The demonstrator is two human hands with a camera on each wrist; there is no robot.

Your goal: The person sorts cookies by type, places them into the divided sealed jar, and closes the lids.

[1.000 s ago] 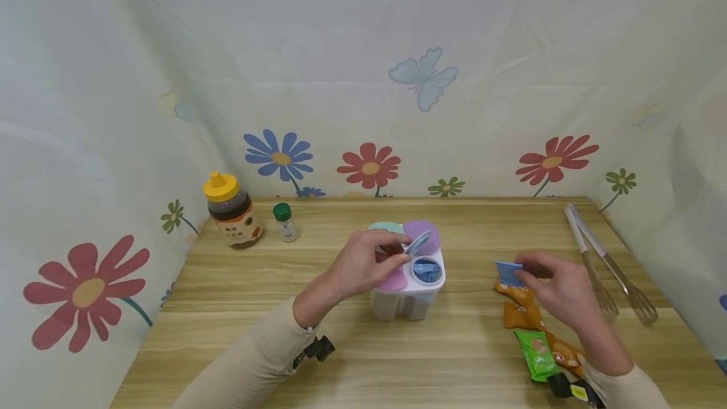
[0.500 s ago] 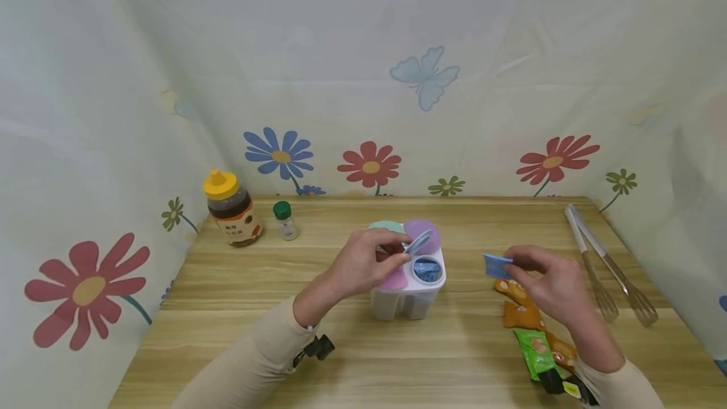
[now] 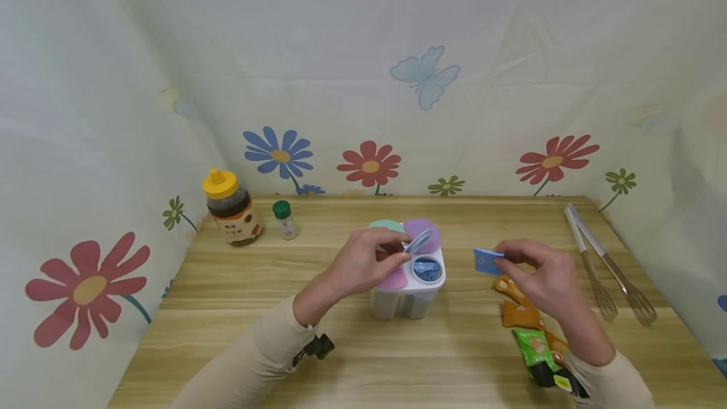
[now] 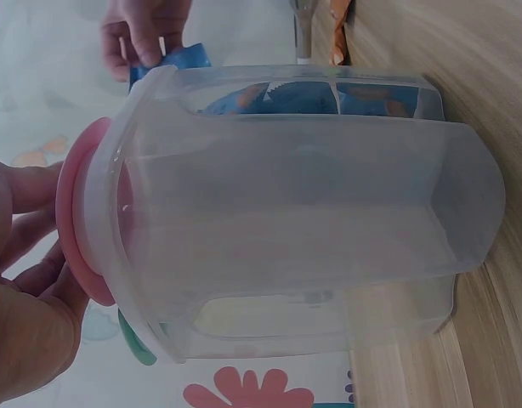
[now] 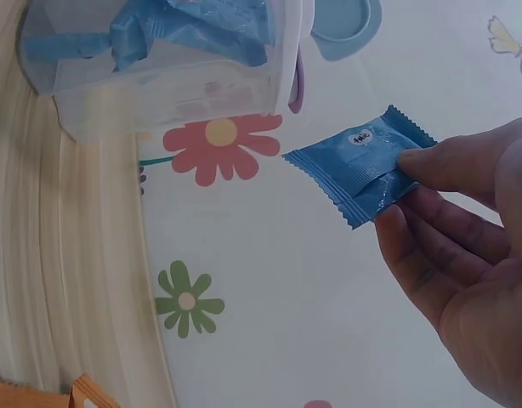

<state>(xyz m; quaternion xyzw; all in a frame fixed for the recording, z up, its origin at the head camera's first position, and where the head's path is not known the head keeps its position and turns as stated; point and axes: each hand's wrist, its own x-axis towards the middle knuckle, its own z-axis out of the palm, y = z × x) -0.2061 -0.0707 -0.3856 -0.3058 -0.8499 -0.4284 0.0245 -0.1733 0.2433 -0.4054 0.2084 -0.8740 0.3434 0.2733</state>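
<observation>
The right hand (image 3: 539, 273) pinches a small blue foil sachet (image 3: 487, 261) in the air just right of the clear four-compartment plastic container (image 3: 407, 283), whose blue flip lid (image 3: 418, 242) the left hand (image 3: 363, 264) pinches open.

Bare tabletop (image 3: 460, 333) lies open between the container (image 3: 407, 292) and the snack packets (image 3: 528, 327), while a raised blue lid (image 3: 418, 242) leans over the container's open compartment.
</observation>
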